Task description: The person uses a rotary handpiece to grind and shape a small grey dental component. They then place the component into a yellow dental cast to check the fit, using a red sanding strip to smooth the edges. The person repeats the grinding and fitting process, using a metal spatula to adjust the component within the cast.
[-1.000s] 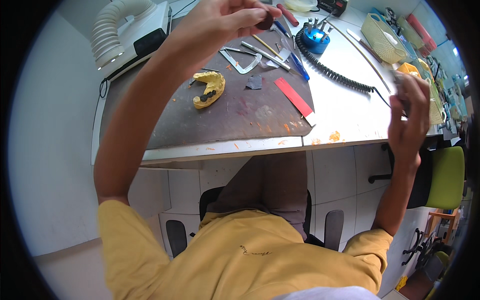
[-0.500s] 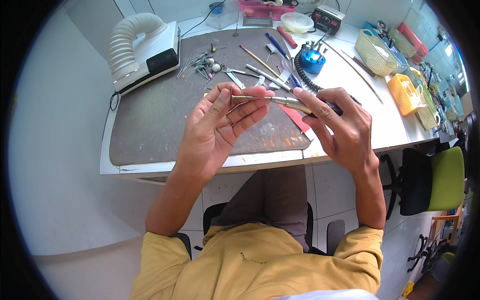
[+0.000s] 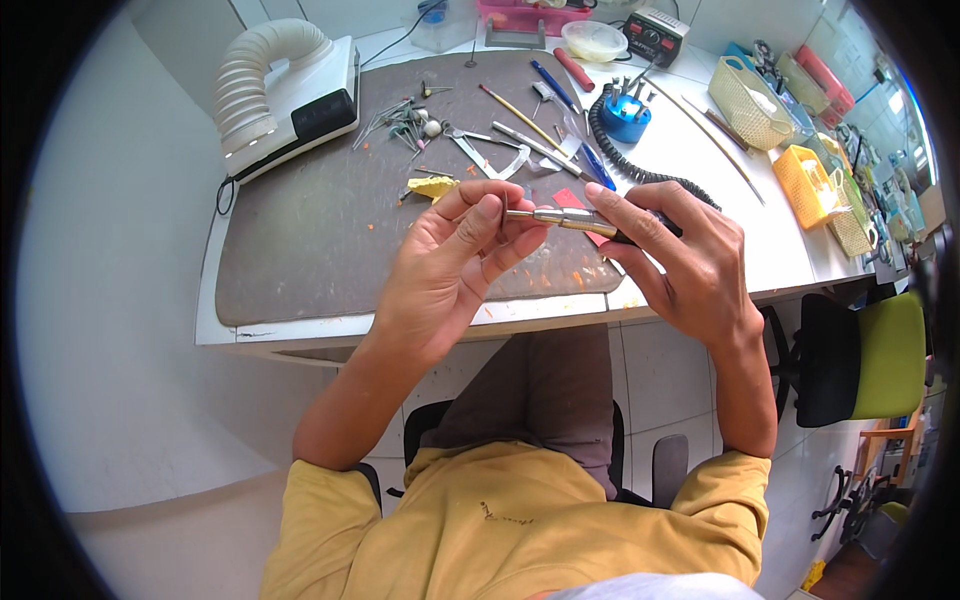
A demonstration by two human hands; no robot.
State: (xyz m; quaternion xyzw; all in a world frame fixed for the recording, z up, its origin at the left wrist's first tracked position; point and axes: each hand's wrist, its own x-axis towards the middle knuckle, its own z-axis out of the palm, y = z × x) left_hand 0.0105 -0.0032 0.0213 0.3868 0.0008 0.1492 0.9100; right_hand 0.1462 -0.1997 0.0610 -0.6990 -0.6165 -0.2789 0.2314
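In my right hand point(image 3: 692, 258) lies a metal rotary handpiece point(image 3: 572, 219), gripped like a pen, with its slim nose toward the left. A thin shank runs from that nose to a dark, narrow piece, seemingly a disc on edge point(image 3: 504, 212). My left hand point(image 3: 440, 268) pinches this piece between thumb and fingers, palm turned up, above the mat. A crumbly yellow lump point(image 3: 432, 187) rests just beyond my left fingers. Behind the handpiece a red strip point(image 3: 570, 200) lies on the mat. My fingers hide part of the dark piece.
Several mounted burs point(image 3: 415, 125) lie on the brown mat point(image 3: 300, 235), near a metal caliper gauge point(image 3: 480, 155). A blue bur stand point(image 3: 626, 120) and a coiled cord point(image 3: 605, 145) are beyond my right hand. The dust extractor point(image 3: 318, 110) stands left; baskets point(image 3: 750, 105) line the right.
My left fingers have curled in, bringing the dark piece edge-on at the handpiece tip. The left hand has shifted slightly right and down, uncovering the yellow lump.
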